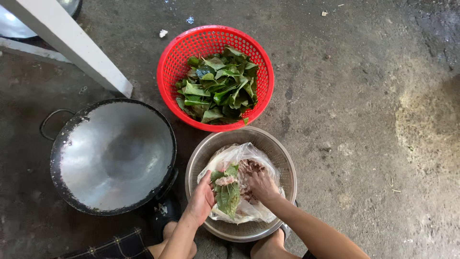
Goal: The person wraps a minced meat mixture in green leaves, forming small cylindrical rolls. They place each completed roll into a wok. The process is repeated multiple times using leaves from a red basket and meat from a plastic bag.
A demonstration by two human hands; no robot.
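Concrete floor (364, 96) carries everything: empty wok (115, 153) at my left, red basket (168, 62) with plenty of green leaves (218, 86) unused. In the steel colander (287, 168) lies a plastic bag (230, 156) of minced meat (249, 168). My left hand (201, 199) cups one leaf (227, 194) with a dab of meat; my right hand (261, 184), fingers curled, pinches more from the bag

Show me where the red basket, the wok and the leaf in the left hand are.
red basket (168, 57), head view, on its left rim.
wok (115, 153), head view, on its bare inside.
leaf (228, 196), head view, on its middle.
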